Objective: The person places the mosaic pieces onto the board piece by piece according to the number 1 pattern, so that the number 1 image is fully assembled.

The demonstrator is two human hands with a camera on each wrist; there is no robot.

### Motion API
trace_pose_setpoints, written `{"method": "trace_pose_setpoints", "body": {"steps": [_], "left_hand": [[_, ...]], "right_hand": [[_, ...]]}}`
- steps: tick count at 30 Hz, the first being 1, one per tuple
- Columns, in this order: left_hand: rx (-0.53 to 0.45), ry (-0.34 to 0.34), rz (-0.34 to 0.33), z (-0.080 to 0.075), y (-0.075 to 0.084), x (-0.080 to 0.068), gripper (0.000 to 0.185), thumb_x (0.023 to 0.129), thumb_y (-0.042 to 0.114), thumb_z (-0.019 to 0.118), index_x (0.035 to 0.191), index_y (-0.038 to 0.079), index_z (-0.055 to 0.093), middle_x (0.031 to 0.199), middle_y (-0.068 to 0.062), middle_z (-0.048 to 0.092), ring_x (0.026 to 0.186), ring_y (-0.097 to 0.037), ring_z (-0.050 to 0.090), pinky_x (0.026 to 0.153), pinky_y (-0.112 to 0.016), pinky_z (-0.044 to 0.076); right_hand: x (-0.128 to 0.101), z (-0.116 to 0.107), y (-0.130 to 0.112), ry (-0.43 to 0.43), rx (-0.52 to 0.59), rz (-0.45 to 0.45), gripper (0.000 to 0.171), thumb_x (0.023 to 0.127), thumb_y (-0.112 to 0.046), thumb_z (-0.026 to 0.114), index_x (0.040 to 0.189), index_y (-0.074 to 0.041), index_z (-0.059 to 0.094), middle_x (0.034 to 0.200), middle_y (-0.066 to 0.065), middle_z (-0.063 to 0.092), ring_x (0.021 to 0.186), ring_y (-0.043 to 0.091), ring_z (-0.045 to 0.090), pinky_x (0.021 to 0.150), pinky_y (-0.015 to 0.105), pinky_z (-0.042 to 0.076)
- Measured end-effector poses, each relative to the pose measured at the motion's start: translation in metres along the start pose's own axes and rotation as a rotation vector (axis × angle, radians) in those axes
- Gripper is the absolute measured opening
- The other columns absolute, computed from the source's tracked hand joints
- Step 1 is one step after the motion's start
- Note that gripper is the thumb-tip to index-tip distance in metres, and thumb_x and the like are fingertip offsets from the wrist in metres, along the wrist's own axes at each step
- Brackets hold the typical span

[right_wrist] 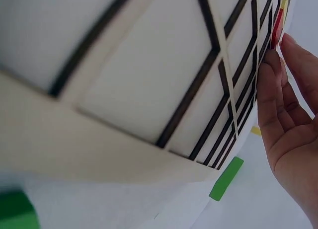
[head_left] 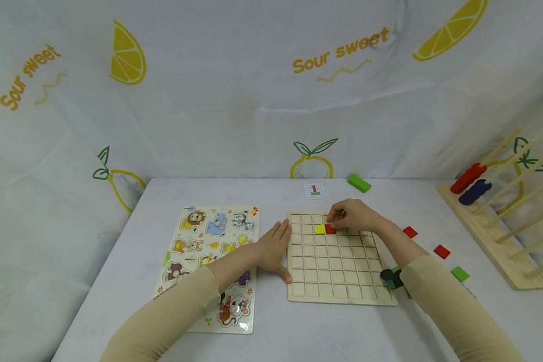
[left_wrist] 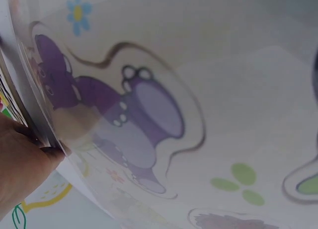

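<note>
Square red wooden tile [head_left: 331, 229] sits on the wooden grid board [head_left: 339, 281], pinched by right hand [head_left: 354, 215]; left hand [head_left: 273, 246], fingers spread, presses the board's edge.

The right hand [head_left: 355, 215] covers the far edge of the red tile [head_left: 330, 229], so its grip there cannot be told. The right sleeve [head_left: 439, 291] hides most of a dark green piece [head_left: 390, 277]. The small card [head_left: 315, 190] is too tiny to read, and the left wrist view blurs the animal puzzle [left_wrist: 144, 110].
</note>
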State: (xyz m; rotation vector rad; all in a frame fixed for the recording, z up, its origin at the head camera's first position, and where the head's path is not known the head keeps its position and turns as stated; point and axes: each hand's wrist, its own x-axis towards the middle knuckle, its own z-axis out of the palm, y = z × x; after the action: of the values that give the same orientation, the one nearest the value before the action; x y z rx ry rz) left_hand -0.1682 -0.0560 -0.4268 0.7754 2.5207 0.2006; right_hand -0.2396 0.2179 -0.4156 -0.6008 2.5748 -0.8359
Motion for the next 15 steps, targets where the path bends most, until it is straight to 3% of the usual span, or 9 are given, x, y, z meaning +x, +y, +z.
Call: {"method": "trace_pose_setpoints", "body": {"steps": [6,15], "left_hand": [[-0.003,0.0,0.004,-0.001,0.001,-0.001,0.133,0.07,0.059,0.08,0.158,0.0,-0.001,0.168,-0.016,-0.011,0.157,-0.032,-0.006,0.13,-0.04,0.009],[0.016,0.011,0.001,0.0,0.002,0.0,0.134,0.069,0.059,0.081,0.158,-0.001,0.0,0.168,-0.017,-0.009,0.157,-0.034,-0.004,0.13,-0.04,0.009]], "right_hand": [[-0.006,-0.012,0.004,0.056,0.001,0.005,0.011,0.091,-0.017,0.069,0.098,-0.009,0.073,0.089,0.006,0.07,0.078,0.013,0.058,0.07,0.027,0.048],[-0.02,-0.029,0.027,0.134,-0.043,0.084,0.014,0.092,-0.017,0.068,0.102,-0.008,0.073,0.096,0.009,0.071,0.084,0.015,0.058,0.073,0.026,0.048]]}}
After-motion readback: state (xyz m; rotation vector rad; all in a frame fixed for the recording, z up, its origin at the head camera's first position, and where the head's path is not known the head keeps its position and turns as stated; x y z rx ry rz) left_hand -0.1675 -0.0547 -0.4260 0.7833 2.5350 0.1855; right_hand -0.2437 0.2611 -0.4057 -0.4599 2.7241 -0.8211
